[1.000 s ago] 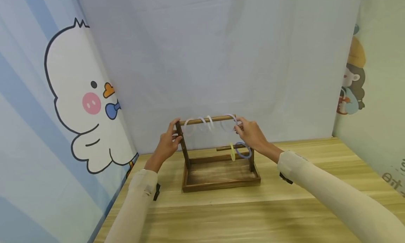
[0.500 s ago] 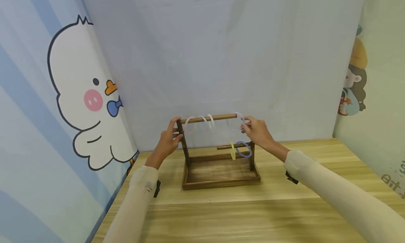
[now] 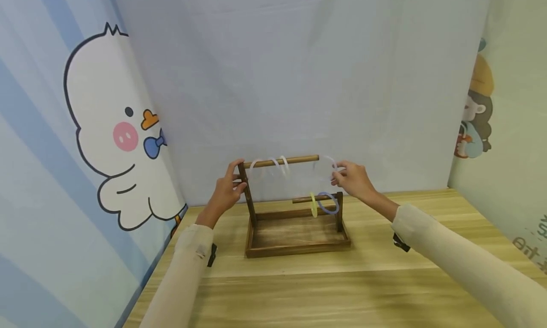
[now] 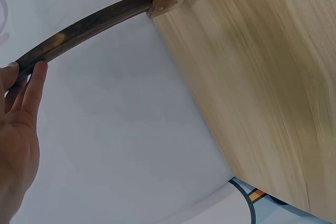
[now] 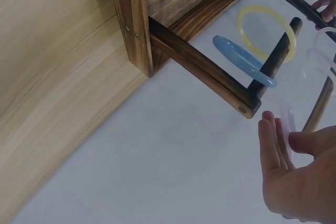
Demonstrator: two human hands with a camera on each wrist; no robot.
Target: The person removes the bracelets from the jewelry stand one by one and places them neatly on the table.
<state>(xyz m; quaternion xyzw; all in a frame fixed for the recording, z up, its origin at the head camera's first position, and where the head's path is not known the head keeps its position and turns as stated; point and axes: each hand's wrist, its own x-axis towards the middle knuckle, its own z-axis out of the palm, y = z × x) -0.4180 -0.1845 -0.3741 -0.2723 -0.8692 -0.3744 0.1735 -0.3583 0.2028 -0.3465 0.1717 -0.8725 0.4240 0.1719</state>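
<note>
On the wooden table (image 3: 384, 280), left hand (image 3: 226, 192) grips the rack (image 3: 299, 242); right hand's (image 3: 352, 178) fingers (image 5: 273, 140) pinch a clear ring (image 5: 287, 124), plain only at the wrist.

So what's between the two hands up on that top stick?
In the head view, between the left hand and right hand runs the top rod, with pale rings hanging on it.

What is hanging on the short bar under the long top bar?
A yellow ring and a blue ring hang on the short lower bar, side by side. Nothing covers them; the wooden tray below looks bare.
</note>
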